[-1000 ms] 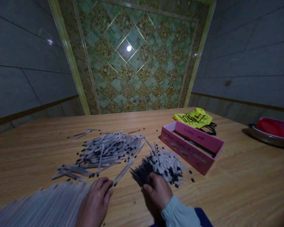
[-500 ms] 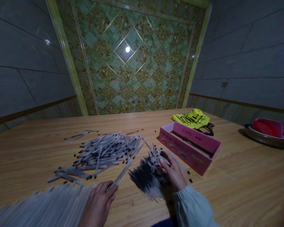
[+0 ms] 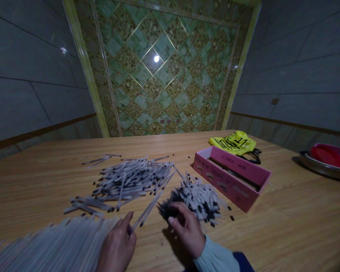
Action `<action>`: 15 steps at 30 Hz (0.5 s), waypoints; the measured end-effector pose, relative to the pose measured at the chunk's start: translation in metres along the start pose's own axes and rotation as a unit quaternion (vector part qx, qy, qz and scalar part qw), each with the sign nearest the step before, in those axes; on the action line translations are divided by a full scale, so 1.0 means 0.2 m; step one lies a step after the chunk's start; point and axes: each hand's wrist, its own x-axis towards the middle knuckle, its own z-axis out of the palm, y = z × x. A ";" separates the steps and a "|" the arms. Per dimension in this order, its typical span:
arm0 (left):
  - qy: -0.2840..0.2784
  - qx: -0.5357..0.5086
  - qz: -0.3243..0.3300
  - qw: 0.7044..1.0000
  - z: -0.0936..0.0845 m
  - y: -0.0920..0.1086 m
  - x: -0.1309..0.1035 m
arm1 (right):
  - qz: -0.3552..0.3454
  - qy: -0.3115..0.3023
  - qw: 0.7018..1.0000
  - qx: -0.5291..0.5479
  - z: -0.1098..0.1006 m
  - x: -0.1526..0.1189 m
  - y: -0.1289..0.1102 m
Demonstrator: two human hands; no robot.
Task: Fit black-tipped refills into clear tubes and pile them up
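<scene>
My left hand (image 3: 118, 241) is closed round the lower ends of a couple of slim translucent tubes (image 3: 147, 210) with dark ends, which look like pen refills. My right hand (image 3: 187, 226) curls over a heap of dark, thin pointed pieces (image 3: 166, 209), fingertips bent in and thumb close to them; what it pinches, if anything, is hidden. Just beyond it lies a heap of small whitish and black caps (image 3: 200, 196). A large loose pile of similar tubes (image 3: 136, 177) spreads ahead of my left hand. Left of that hand, many clear tubes lie side by side in a dense row (image 3: 53, 245).
An open pink box (image 3: 229, 177) stands right of the caps. Behind it are a yellow bag (image 3: 234, 142) with black lettering and black straps. At the far right a metal pan (image 3: 323, 166) holds red and pink dishes (image 3: 328, 155). A few loose tubes (image 3: 87, 206) and black bits lie about.
My right hand has moved left and nearer to me, off the whitish caps to the dark pointed pieces. My left hand still grips tubes, and they have shifted slightly. The view has turned a little left.
</scene>
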 end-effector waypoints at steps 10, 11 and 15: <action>0.026 -0.308 -0.181 0.934 -0.17 0.05 0.05 | 0.068 -0.015 0.997 0.032 0.02 -0.03 0.02; 0.023 -0.332 -0.180 0.926 -0.19 0.06 0.05 | 0.077 -0.010 0.995 0.056 0.03 -0.02 0.02; 0.003 -0.368 -0.138 0.919 -0.22 0.09 0.05 | 0.121 0.007 0.977 0.177 0.04 -0.01 0.00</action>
